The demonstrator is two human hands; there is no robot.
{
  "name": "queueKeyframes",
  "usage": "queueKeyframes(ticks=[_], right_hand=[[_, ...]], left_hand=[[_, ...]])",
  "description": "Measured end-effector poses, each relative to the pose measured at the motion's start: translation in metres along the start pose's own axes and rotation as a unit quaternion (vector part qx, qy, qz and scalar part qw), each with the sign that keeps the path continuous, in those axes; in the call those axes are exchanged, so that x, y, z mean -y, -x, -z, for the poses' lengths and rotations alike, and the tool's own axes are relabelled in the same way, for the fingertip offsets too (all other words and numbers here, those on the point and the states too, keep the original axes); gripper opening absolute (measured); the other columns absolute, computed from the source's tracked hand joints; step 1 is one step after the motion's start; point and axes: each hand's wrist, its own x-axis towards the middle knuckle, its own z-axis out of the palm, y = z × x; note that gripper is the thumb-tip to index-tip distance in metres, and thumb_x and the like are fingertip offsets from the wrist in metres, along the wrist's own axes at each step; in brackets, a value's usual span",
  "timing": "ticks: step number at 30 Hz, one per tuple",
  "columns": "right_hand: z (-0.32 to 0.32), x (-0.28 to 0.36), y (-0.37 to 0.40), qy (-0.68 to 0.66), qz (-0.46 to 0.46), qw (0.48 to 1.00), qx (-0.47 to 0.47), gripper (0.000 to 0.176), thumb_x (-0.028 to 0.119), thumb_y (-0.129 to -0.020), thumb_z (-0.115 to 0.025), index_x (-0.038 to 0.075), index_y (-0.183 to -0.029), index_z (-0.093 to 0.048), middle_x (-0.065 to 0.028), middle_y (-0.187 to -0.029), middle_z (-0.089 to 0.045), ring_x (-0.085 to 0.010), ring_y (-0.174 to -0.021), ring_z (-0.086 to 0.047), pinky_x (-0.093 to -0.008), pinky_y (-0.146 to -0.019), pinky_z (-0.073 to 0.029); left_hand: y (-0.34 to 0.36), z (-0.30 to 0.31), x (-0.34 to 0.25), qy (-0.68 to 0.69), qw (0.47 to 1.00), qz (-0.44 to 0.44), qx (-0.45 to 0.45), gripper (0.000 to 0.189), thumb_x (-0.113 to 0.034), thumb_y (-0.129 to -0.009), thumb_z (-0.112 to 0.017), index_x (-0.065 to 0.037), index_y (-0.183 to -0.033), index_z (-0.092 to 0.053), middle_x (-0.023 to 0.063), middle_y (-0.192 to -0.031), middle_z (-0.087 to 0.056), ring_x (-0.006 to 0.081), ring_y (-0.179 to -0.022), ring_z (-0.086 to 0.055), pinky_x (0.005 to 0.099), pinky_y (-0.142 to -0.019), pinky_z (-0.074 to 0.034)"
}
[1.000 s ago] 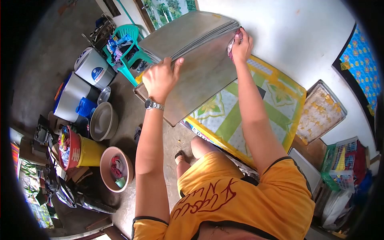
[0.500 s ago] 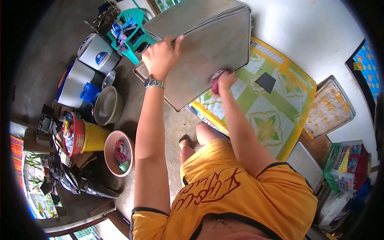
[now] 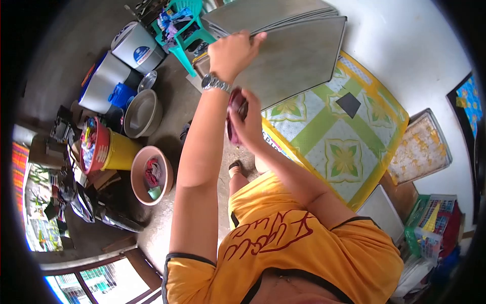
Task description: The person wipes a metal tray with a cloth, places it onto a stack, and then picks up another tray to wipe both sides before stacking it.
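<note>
My left hand (image 3: 234,55), with a watch on its wrist, is closed over the upper left edge of a large grey metal baking tray (image 3: 296,58). The tray stands tilted on the table (image 3: 344,159), against a stack of similar trays (image 3: 268,14). In my right hand (image 3: 246,119) is a bunched maroon cloth (image 3: 234,109), close to my left forearm and by the tray's lower left side. The forearm and hand hide part of the tray's left end.
On the right, a soiled tray (image 3: 420,147) leans by the wall near a plastic basket (image 3: 430,223). Leftward on the floor stand a pink basin (image 3: 136,177), a yellow bucket (image 3: 121,149), a grey basin (image 3: 154,116) and a green chair (image 3: 190,35).
My right hand has moved left with the cloth, from the tray's lower edge to beside my left forearm. My left hand still grips the tray; the view has shifted a little.
</note>
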Motion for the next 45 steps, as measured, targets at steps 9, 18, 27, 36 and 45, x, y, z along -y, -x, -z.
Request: queueKeyframes(ticks=[9, 18, 27, 36, 45], right_hand=[[-0.073, 0.000, -0.054, -0.223, -0.090, 0.957, 0.160, 0.057, 0.014, -0.082, -0.067, 0.002, -0.133, -0.044, -0.0222, -0.131, -0.044, -0.0395, -0.117, -0.050, -0.0459, -0.090, -0.048], [-0.025, -0.101, 0.119, 0.216, -0.042, 0.939, 0.265, 0.046, 0.001, -0.080, -0.063, -0.001, -0.125, -0.052, -0.0161, -0.121, -0.053, -0.0316, -0.111, -0.056, -0.0368, -0.092, -0.051], [0.022, -0.004, 0.010, 0.028, -0.011, 0.998, 0.048, 0.047, 0.006, -0.085, -0.067, 0.003, -0.129, -0.053, -0.0207, -0.126, -0.049, -0.0369, -0.117, -0.052, -0.0424, -0.098, -0.044], [0.003, -0.002, -0.104, 0.288, 0.387, 0.875, 0.032, 0.039, 0.016, -0.085, -0.060, 0.008, -0.123, -0.060, -0.0076, -0.134, -0.051, -0.0291, -0.121, -0.050, -0.0466, -0.101, -0.040], [0.135, -0.077, -0.214, 0.328, 0.104, 0.905, -0.251, 0.050, 0.012, -0.088, -0.054, 0.015, -0.138, -0.047, -0.0052, -0.147, -0.040, -0.0346, -0.127, -0.035, -0.0488, -0.108, -0.025]], left_hand=[[-0.021, 0.014, 0.003, 0.081, 0.969, 0.045, 0.227, 0.060, -0.055, -0.097, -0.032, -0.009, -0.117, -0.066, 0.0176, -0.115, -0.067, 0.0366, -0.110, -0.062, 0.0474, -0.094, -0.047], [-0.017, 0.015, -0.001, 0.069, 0.972, 0.059, 0.215, 0.056, -0.054, -0.097, -0.034, -0.012, -0.115, -0.067, 0.0171, -0.113, -0.067, 0.0383, -0.108, -0.062, 0.0483, -0.093, -0.047], [-0.028, 0.002, 0.037, 0.375, 0.906, -0.010, 0.197, 0.086, -0.074, -0.093, -0.020, -0.007, -0.144, -0.042, 0.0205, -0.131, -0.055, 0.0270, -0.121, -0.049, 0.0380, -0.104, -0.036], [-0.014, 0.045, 0.030, 0.524, 0.800, 0.168, 0.237, 0.086, -0.076, -0.091, -0.020, -0.010, -0.139, -0.048, 0.0241, -0.111, -0.063, 0.0273, -0.096, -0.060, 0.0380, -0.085, -0.047], [0.011, 0.030, -0.007, 0.090, 0.995, 0.026, 0.041, 0.040, -0.050, -0.088, -0.060, -0.011, -0.087, -0.070, 0.0110, -0.074, -0.069, 0.0315, -0.071, -0.067, 0.0407, -0.060, -0.051]])
